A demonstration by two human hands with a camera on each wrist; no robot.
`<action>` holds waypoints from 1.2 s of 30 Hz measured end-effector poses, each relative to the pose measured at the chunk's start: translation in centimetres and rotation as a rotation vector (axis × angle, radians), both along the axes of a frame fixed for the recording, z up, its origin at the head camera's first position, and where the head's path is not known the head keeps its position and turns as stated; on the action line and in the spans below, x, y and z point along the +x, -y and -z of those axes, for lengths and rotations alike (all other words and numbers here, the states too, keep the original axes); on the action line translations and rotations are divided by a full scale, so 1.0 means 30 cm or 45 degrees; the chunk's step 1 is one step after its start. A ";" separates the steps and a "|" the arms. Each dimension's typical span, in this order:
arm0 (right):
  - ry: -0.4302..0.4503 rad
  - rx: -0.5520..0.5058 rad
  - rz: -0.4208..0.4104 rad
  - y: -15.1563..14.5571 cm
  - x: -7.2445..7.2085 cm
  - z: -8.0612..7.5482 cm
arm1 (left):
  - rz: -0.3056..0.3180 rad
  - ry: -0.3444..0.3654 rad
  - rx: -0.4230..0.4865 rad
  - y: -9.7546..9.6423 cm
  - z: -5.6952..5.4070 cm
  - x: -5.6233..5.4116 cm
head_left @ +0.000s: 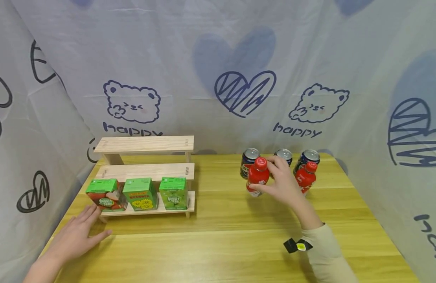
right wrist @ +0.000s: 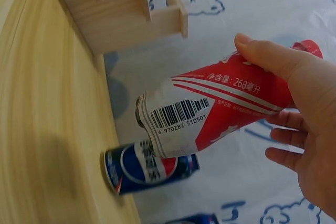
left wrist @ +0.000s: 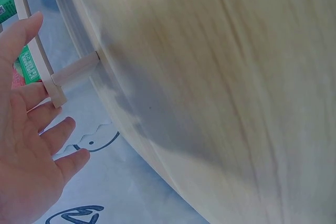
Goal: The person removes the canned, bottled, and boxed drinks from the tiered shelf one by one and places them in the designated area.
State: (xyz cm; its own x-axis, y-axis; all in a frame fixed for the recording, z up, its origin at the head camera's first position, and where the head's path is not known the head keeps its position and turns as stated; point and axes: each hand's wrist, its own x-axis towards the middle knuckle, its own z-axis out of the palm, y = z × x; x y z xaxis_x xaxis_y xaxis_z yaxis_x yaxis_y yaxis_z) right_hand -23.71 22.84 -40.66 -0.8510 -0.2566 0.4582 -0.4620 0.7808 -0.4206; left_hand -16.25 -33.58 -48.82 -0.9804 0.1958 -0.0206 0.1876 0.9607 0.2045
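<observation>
In the head view my right hand (head_left: 283, 184) grips a red-capped bottle (head_left: 258, 175) with a red and white label. The bottle (right wrist: 220, 103) is tilted, its barcode facing the camera and its base off the table in the right wrist view. My left hand (head_left: 74, 237), fingers loosely spread, lies at the front left corner of a three-tier wooden shelf (head_left: 147, 172). In the left wrist view its fingertips are at the end of the lowest plank (left wrist: 44, 69). Along that tier stand a red-and-green juice box (head_left: 106, 196), a yellow-flowered one (head_left: 141, 196) and a green one (head_left: 173, 195).
Behind the held bottle are three dark cans, at left (head_left: 247, 163), middle (head_left: 284, 153) and right (head_left: 308, 158). A second red bottle (head_left: 305, 177) stands in front of the right can. Printed cloth (head_left: 189, 78) surrounds the wooden table (head_left: 218, 243).
</observation>
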 end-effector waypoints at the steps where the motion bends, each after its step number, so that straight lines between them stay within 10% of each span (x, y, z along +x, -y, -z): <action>1: 0.000 0.004 0.001 -0.010 0.000 0.004 | -0.002 0.001 0.000 -0.001 0.001 0.001; 36: 0.174 0.070 0.010 -0.154 -0.098 0.191 | -0.013 -0.001 0.010 -0.003 0.005 0.002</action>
